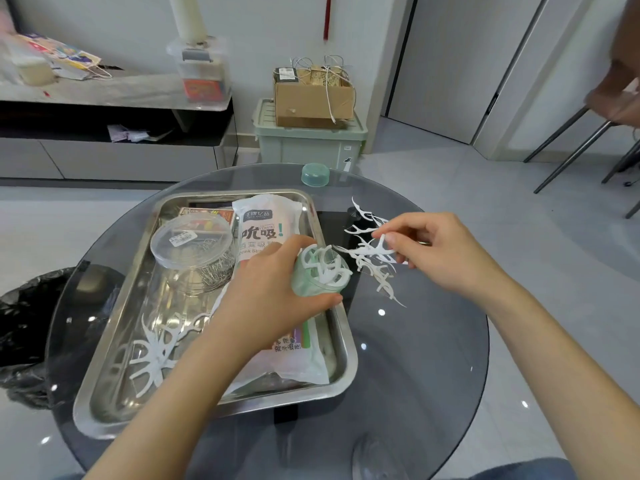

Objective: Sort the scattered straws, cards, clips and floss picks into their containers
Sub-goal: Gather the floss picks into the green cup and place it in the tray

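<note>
My left hand (273, 292) grips a small green jar (317, 277) over the steel tray's right rim; several white floss picks stick out of its mouth. My right hand (436, 251) pinches one white floss pick (379, 245) just right of the jar. Several loose floss picks (372, 265) lie on the glass table under that hand. Another bunch of floss picks (156, 351) lies in the tray's near left corner. A straw bag (266, 233) and a clear round box of clips (194, 249) sit in the tray, with a card box (207, 214) behind them.
The steel tray (346, 341) rests on a round dark glass table (415, 358). The jar's green lid (315, 174) sits at the table's far edge. A black bin bag (24, 327) stands left of the table. Another person's hand (620, 84) is at the upper right.
</note>
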Motion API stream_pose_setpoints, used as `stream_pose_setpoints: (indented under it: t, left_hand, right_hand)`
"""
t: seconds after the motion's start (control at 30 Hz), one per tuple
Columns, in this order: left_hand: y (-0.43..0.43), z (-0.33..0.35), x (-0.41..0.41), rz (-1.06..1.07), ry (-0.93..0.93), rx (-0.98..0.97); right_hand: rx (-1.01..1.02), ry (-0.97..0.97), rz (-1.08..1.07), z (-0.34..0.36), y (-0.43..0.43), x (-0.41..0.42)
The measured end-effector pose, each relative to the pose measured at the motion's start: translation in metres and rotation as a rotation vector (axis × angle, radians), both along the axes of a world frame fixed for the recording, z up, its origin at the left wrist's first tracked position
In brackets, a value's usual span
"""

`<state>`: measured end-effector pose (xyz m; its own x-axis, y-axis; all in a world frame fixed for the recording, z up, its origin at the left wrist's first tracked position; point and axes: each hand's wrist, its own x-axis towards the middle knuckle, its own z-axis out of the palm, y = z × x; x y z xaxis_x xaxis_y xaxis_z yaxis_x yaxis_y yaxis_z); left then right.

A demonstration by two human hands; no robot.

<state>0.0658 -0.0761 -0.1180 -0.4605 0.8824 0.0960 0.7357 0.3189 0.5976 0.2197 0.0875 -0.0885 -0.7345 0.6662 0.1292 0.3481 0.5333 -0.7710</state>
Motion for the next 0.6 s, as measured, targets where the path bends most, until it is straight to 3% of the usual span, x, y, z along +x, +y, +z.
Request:
stream_pose_setpoints:
  t: [0.23, 0.5, 0.6]
  left_hand:
    - [0.0, -0.005, 0.009, -0.014, 0.005, 0.039]
    - [0.001, -0.009, 0.015, -0.009, -0.007, 0.138]
    - [0.001, -0.008, 0.013, 0.029, -0.008, 0.14]
  right_hand:
    - [0.149, 0.02, 0.1, 0.002, -0.028, -0.006]
    - [-0.01, 0.227, 0.142, -0.01, -0.049, -0.022]
    - [0.177, 0.231, 0.131, -0.01, -0.045, -0.02]
